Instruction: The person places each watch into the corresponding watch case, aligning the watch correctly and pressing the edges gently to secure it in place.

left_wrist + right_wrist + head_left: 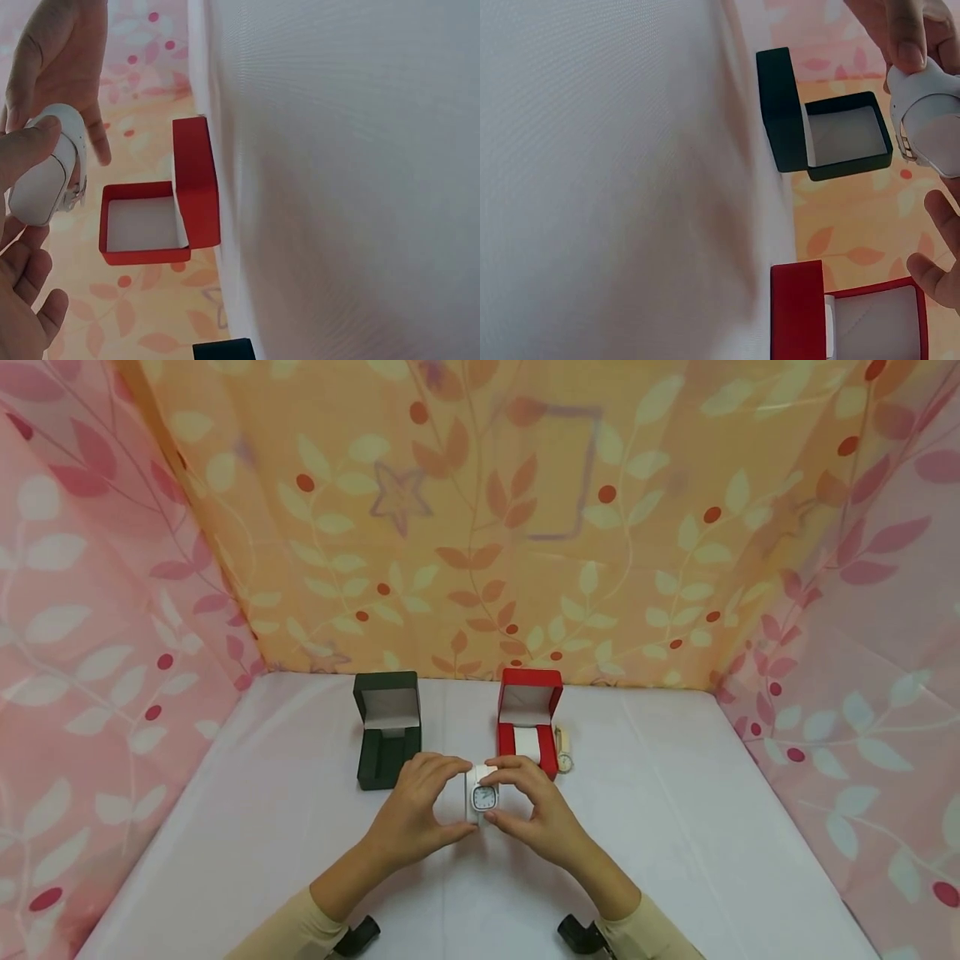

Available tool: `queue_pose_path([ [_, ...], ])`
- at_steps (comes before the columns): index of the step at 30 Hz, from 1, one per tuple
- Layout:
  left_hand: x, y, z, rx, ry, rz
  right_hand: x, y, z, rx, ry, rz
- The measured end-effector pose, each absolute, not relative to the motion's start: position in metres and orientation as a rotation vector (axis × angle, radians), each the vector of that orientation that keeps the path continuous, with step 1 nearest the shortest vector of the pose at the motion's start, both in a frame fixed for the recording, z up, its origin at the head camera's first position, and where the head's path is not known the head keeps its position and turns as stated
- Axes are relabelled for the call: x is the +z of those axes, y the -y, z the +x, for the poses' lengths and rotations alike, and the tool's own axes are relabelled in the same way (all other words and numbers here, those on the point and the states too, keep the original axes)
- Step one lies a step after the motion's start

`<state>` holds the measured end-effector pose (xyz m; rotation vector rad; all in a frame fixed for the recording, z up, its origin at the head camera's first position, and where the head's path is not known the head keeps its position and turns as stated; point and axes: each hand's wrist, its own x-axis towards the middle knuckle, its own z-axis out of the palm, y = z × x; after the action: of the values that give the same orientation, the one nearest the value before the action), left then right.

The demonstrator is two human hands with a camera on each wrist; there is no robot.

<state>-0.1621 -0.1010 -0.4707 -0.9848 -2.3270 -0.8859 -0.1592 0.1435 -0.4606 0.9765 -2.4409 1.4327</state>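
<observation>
A white wristwatch (484, 797) with a squarish dial is held up between both hands, above the table in front of the boxes. Its strap is looped round a white pad-like piece (36, 193), whose flat end shows in the left wrist view; a metal buckle (906, 146) shows in the right wrist view. My left hand (412, 814) pinches the left side between thumb and fingers. On the other side, my right hand (546, 817) holds the watch with thumb below and fingertips above. The dial faces up toward the head camera.
A dark green box (388, 752) stands lid-up behind the left hand, with a green slotted inside. Behind the right hand, a red box (506, 739) is also open, with a white piece inside. A gold-coloured watch (564, 752) lies against its right side. Patterned curtains (480, 568) border the white table (675, 793).
</observation>
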Motion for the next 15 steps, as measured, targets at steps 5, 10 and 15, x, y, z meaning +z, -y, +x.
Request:
queue_pose_path([
  [5, -0.4717, 0.1018, -0.1622, -0.878, 2.325, -0.986, -0.4608, -0.144, -0.1602, 1.429, 2.452, 1.0],
  [10, -0.4711, 0.1017, -0.1632, -0.856, 2.325, -0.991, -0.4605, -0.1443, -0.1613, 1.43, 2.459, 1.0],
  [15, -0.4694, 0.1025, -0.1644, -0.881, 2.338, -1.008, -0.4608, -0.1466, -0.1619, 1.442, 2.453, 1.006],
])
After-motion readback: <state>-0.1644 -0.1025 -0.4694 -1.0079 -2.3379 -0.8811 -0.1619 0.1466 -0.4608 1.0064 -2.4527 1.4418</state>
